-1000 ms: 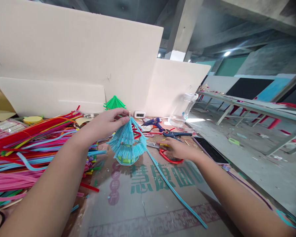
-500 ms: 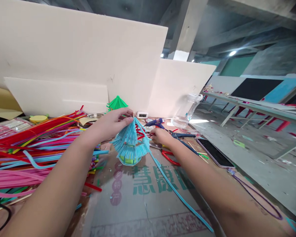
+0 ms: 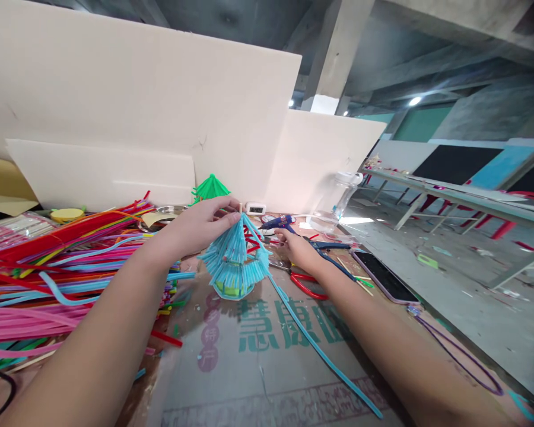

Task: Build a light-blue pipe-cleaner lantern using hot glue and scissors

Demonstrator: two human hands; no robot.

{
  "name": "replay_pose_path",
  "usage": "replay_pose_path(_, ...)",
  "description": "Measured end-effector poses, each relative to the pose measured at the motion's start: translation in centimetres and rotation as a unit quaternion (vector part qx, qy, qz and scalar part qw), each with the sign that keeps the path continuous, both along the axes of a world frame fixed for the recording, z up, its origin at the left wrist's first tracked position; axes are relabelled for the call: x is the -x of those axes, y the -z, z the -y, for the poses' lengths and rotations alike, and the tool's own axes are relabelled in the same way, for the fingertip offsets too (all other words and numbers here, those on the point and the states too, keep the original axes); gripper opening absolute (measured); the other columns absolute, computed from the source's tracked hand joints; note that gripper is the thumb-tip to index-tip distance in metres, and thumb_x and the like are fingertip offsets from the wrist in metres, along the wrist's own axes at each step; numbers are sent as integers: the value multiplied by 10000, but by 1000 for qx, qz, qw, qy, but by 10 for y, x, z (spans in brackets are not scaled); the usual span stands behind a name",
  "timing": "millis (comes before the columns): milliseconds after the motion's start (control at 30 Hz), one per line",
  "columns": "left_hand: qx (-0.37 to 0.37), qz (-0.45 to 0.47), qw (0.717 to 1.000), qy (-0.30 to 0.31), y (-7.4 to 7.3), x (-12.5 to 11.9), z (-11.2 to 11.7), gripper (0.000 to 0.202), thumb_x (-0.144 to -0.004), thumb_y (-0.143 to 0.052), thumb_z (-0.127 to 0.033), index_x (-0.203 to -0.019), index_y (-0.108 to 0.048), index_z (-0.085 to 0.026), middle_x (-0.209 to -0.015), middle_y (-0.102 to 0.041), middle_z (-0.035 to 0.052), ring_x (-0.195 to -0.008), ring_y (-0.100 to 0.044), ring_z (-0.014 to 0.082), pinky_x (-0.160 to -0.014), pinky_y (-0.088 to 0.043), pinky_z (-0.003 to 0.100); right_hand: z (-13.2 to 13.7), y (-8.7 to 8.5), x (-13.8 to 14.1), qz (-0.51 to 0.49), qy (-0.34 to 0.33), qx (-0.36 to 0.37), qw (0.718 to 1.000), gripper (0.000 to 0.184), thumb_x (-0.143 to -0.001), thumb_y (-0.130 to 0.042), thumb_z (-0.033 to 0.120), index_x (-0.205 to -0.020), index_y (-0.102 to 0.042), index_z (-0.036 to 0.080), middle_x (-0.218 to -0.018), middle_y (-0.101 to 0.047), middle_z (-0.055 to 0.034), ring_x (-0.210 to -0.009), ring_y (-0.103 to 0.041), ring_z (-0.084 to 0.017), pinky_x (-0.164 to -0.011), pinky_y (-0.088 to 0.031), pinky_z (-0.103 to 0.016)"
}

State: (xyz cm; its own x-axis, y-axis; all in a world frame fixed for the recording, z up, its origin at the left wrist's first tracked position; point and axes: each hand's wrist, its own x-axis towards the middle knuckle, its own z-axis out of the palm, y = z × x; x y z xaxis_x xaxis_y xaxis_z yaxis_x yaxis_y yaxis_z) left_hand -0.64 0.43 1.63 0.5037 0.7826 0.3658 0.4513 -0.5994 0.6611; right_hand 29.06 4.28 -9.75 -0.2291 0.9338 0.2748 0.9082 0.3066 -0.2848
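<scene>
My left hand (image 3: 200, 223) pinches the top of a blue straw umbrella-shaped model (image 3: 235, 258) that stands on the cardboard-covered table (image 3: 267, 362). A long blue strip (image 3: 320, 350) trails from it toward the front right. My right hand (image 3: 299, 249) reaches past the model toward the blue glue gun (image 3: 279, 223), palm down, fingers stretched. It lies just beyond the red-handled scissors (image 3: 307, 283). I see nothing in it.
A big heap of coloured straws (image 3: 57, 267) fills the left. A green straw umbrella (image 3: 210, 187), a small digital clock (image 3: 255, 208), a clear plastic jar (image 3: 333, 201), blue pliers (image 3: 331, 245) and a phone (image 3: 385, 276) lie behind and to the right. White boards stand at the back.
My right hand left the red scissors and moved back toward the glue gun. The left hand kept its hold on the model's top.
</scene>
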Motion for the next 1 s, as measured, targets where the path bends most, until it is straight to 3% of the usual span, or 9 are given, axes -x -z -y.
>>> replay_pose_path(133, -7, -4, 1000, 0, 0, -1, 0, 357, -886, -476, -483, -1084, -605, -215, -1021, -664, 38, -876, -611, 209, -722, -465, 306, 10, -4, -19, -77, -18, 8, 997, 405, -736, -538, 70, -1119, -634, 160, -1149, -660, -108, -1000, -595, -211, -853, -451, -310)
replay_pose_path(233, -6, -6, 1000, -4, -1, -1, 0, 349, -888, -474, -480, -1081, -604, -221, -1014, -659, 34, -872, -609, 211, -727, -461, 313, 13, -8, -27, -147, 5, 15, 989, 172, -741, -469, 143, -759, -640, 157, -808, -667, -75, -784, -589, -196, -738, -467, -308)
replay_pose_path(300, -5, -5, 1000, -2, -1, 0, 0, 346, -888, -476, -478, -1080, -604, -221, -1010, -655, 34, -881, -610, 214, -730, -462, 315, 14, -13, -27, -201, 20, 19, 979, 234, -806, -393, 220, -659, -570, 176, -649, -586, -50, -629, -530, -174, -624, -448, -295)
replay_pose_path(433, -3, 4, 1000, 10, 1, 0, -1, 340, -885, -485, -475, -1077, -605, -222, -981, -655, 30, -885, -611, 213, -710, -468, 303, 23, -24, -15, -293, 5, 39, 955, 453, -943, -219, 445, -805, -555, 176, -686, -549, -35, -505, -420, -128, -498, -390, -266)
replay_pose_path(567, 1, 10, 1000, 15, 2, 0, -4, 336, -878, -496, -468, -1080, -604, -223, -986, -655, 29, -886, -608, 209, -703, -469, 293, 43, -42, 3, -331, -38, 54, 941, 531, -929, -289, 625, -1019, -559, 177, -828, -577, -41, -581, -469, -129, -553, -436, -269)
replay_pose_path(667, 10, 18, 1000, 22, 4, 0, -5, 340, -877, -499, -473, -1091, -598, -228, -970, -648, 25, -867, -606, 205, -689, -465, 290, 60, -66, 18, -267, -99, 2, 958, 508, -970, -315, 569, -1172, -575, 182, -941, -599, -71, -782, -555, -174, -729, -482, -322)
replay_pose_path(767, 11, 28, 999, 34, 5, -1, -4, 331, -877, -502, -471, -1082, -595, -228, -955, -639, 23, -857, -601, 201, -690, -464, 289, 76, -90, 36, -177, -167, -104, 964, 432, -1011, -321, 450, -1336, -488, 220, -1189, -574, -105, -1092, -538, -219, -963, -429, -403)
replay_pose_path(867, 20, 39, 998, 50, 4, -2, -1, 324, -880, -502, -464, -1079, -594, -226, -946, -635, 22, -861, -601, 199, -694, -466, 289, 87, -100, 49, -129, -206, -153, 958, 407, -1024, -323, 363, -1404, -381, 228, -1229, -538, -113, -1104, -536, -215, -947, -449, -403)
replay_pose_path(1000, 31, 47, 996, 67, 2, -4, 3, 307, -885, -506, -445, -1085, -600, -231, -967, -640, 24, -889, -607, 203, -713, -479, 295, 90, -89, 52, -112, -218, -193, 950, 269, -1004, -423, 288, -1265, -460, 233, -1162, -566, -94, -1035, -560, -204, -876, -468, -360)
